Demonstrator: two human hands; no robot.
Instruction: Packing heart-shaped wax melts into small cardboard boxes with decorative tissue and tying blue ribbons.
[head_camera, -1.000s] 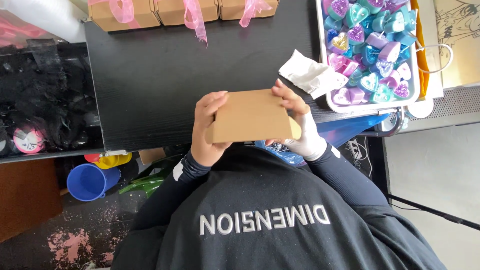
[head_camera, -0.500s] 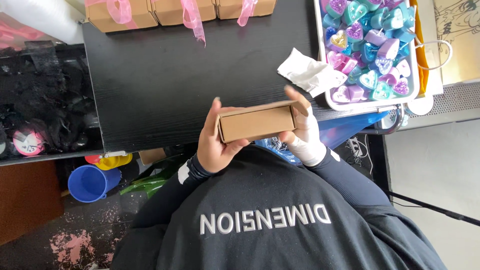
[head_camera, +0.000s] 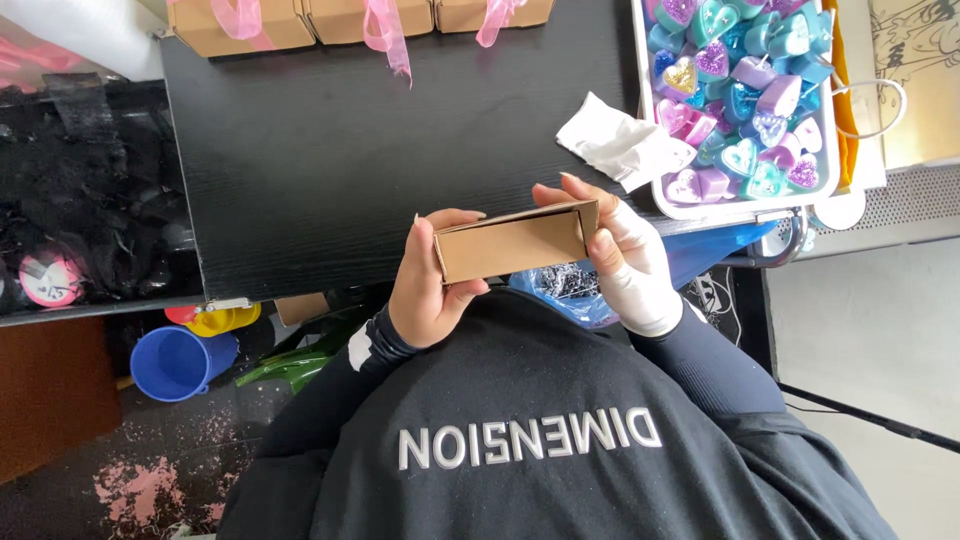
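Observation:
A small brown cardboard box (head_camera: 510, 245) is held in both hands over the near edge of the black table (head_camera: 330, 150), its long narrow side facing up and one end flap open on the right. My left hand (head_camera: 425, 300) wraps its left end, thumb on the near side. My right hand (head_camera: 625, 260), wrapped in a white bandage or glove, grips the right end by the flap. A blue plastic bag (head_camera: 560, 285) lies just under the box in my lap.
A white tray (head_camera: 745, 205) of several heart-shaped pink, purple and teal pieces (head_camera: 740, 90) sits at the right, crumpled white paper (head_camera: 615, 140) beside it. Brown boxes with pink ribbons (head_camera: 250, 20) line the far edge. A blue cup (head_camera: 175, 360) stands on the floor at the left.
The box has been turned in my hands from its broad face up to its narrow side up, and an end flap now shows open on the right.

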